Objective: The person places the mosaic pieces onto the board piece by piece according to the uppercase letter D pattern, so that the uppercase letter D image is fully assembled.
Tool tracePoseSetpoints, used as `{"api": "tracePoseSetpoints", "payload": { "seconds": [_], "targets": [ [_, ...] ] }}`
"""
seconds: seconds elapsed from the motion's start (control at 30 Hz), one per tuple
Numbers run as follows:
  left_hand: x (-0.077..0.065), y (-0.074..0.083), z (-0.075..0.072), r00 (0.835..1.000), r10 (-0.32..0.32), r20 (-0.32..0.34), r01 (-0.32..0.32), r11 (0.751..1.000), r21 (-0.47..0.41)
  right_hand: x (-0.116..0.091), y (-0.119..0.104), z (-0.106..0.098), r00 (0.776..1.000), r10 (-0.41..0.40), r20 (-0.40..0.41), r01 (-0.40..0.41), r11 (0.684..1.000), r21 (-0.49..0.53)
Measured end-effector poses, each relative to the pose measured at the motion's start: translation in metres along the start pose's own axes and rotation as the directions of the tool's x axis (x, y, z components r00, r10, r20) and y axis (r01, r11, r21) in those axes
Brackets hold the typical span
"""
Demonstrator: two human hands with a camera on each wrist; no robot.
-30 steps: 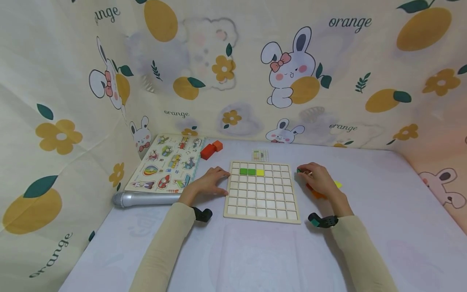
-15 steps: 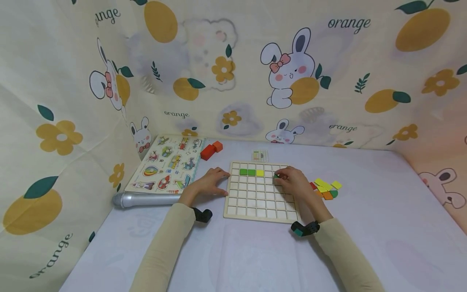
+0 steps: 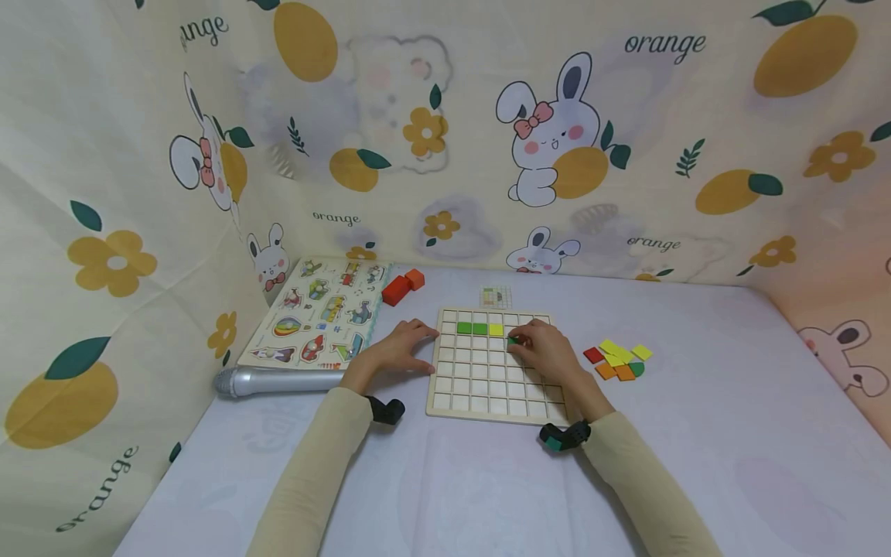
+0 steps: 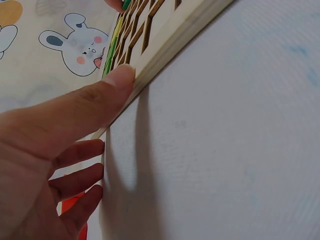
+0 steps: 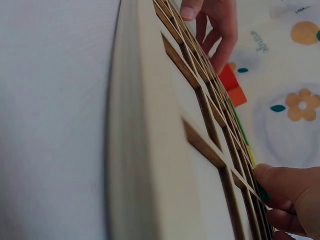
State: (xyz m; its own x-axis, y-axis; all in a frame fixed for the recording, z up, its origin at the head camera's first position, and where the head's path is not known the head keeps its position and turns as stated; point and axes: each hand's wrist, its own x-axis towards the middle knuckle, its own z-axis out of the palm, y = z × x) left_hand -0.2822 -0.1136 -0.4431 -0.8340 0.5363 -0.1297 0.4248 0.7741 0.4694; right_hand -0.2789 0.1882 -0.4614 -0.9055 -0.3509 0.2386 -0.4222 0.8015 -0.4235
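Note:
A wooden grid board (image 3: 480,371) lies flat in the middle of the table in the head view. Two green tiles (image 3: 472,329) and a yellow tile (image 3: 496,329) sit side by side in its second row from the back. My left hand (image 3: 400,345) rests against the board's left edge, thumb and fingers extended, as the left wrist view also shows. Over the board, just right of the yellow tile, my right hand (image 3: 546,350) pinches a dark green tile (image 3: 513,340) between thumb and fingers. Its exact shape is mostly hidden by the fingertips.
Loose red, yellow, orange and green tiles (image 3: 616,357) lie right of the board. A small pattern card (image 3: 496,297) is behind it. At left are a picture puzzle board (image 3: 313,313), a silver microphone (image 3: 288,381) and red and orange blocks (image 3: 398,289).
My right hand has moved left from beside the loose tiles to over the board, carrying the dark green tile. The left hand stays at the board's edge.

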Motion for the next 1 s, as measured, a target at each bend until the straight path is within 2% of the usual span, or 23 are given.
{"api": "tracePoseSetpoints", "payload": {
  "seconds": [0.27, 0.63, 0.8, 1.0],
  "targets": [
    [0.0, 0.0, 0.0, 1.0, -0.002, -0.001, 0.002, 1.0, -0.004, 0.002, 0.004, 0.004, 0.999, -0.008, -0.031, 0.01, 0.997, 0.075],
    [0.0, -0.001, 0.0, 1.0, 0.005, 0.0, -0.005, 1.0, -0.005, 0.0, 0.007, 0.003, 0.998, -0.06, 0.0, 0.059, 0.991, 0.123],
    [0.0, -0.002, 0.0, 1.0, 0.017, -0.004, -0.017, 1.0, 0.001, -0.003, 0.008, 0.0, 0.997, -0.077, 0.001, 0.077, 0.988, 0.136],
    [0.001, -0.003, 0.0, 1.0, 0.023, -0.003, -0.023, 1.0, 0.008, -0.009, 0.019, -0.013, 0.998, -0.041, -0.038, 0.046, 0.986, 0.161]
  ]
}}
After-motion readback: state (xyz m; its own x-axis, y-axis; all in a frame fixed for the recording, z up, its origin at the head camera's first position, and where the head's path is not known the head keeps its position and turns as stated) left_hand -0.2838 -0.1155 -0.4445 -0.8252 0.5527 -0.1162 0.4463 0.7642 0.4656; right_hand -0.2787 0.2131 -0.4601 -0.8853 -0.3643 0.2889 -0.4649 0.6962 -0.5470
